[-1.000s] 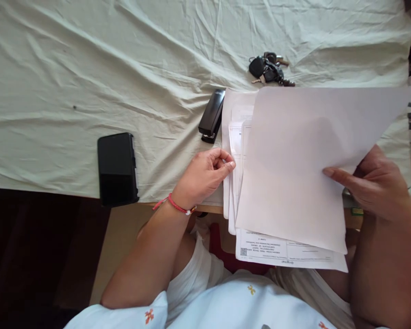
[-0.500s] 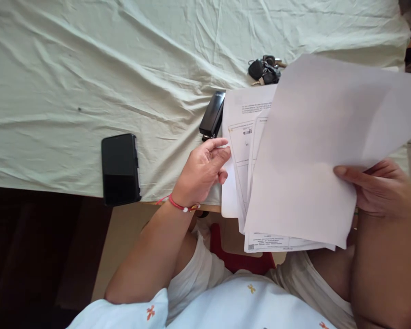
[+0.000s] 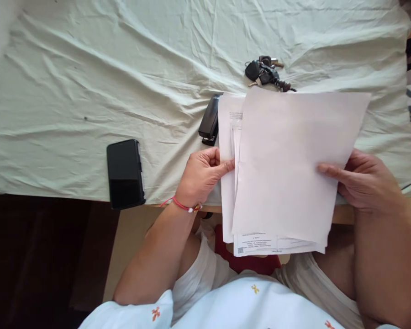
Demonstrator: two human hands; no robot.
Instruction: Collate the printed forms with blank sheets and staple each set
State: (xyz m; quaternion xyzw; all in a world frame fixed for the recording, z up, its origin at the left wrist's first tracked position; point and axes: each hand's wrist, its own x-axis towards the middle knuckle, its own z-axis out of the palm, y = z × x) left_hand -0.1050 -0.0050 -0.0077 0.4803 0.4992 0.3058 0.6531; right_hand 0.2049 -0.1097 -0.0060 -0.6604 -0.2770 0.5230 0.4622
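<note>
The only writing in view is fine black print on the white paper sheets [image 3: 260,244] peeking out under the top page, with a small square code at the lower left corner; the print lies upside down to the camera and is too small to read. The blank white top sheet of paper [image 3: 287,160] lies slightly skewed over this stack, which rests on the near edge of the table and overhangs it toward the person's lap.

The left hand [image 3: 200,176], with a thin red cord bracelet [image 3: 183,206] at the wrist, pinches the left edge of the lower sheets between thumb and curled fingers. The right hand [image 3: 365,183] grips the right edge of the top sheet, forefinger laid flat across its face, the other fingers hidden behind the paper.

A crumpled pale green cloth [image 3: 106,77], soft and heavily creased, covers the table. On it a glossy black rectangular phone [image 3: 125,172] lies left of the left hand, near the edge. A black oblong stapler [image 3: 208,121] lies just beside the stack's upper left corner. A bunch of metal keys with black fobs [image 3: 264,72] lies just beyond the top sheet.
</note>
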